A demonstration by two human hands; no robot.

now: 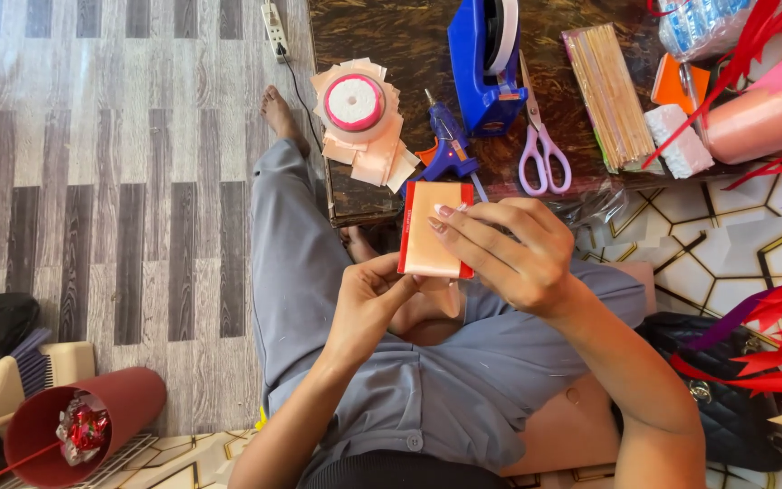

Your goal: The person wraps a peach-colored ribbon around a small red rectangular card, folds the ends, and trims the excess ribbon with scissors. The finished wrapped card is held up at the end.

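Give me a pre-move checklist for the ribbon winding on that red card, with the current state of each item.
1. Left hand grips the red card at its lower edge: ok.
2. Right hand fingertips press the peach ribbon onto the card: ok.
3. Ribbon lies flat across the card: ok.
4. Ribbon's loose end secured: cannot tell.
5. Scissors and glue gun on the table beside the card: ok.
6. Ribbon spool upright and free to unwind: cannot tell.

A clear crinkled plastic packet (694, 23) with blue print lies at the table's far right edge.
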